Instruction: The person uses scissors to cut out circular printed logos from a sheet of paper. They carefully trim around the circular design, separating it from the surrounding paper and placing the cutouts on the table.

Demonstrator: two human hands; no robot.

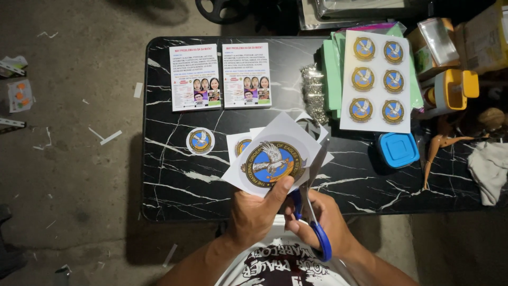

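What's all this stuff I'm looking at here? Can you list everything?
Black marble-pattern table: one, centre.
Printed leaflets with small photos: two, white, table's far left.
Cut-out round eagle sticker: one, blue and gold, lying alone on the table.
White sheet of round stickers: one, six stickers, far right.
Green paper stack: one, under that sheet.
Blue lidded plastic box: one, right.
Yellow-capped container: one, right edge.
Paper scraps: several, white, on the concrete floor.
Paper square with large eagle emblem: one, held by left hand.
Blue-handled scissors: one, in right hand.

Two leaflets [220,76] lie left of sticker sheet [377,80].
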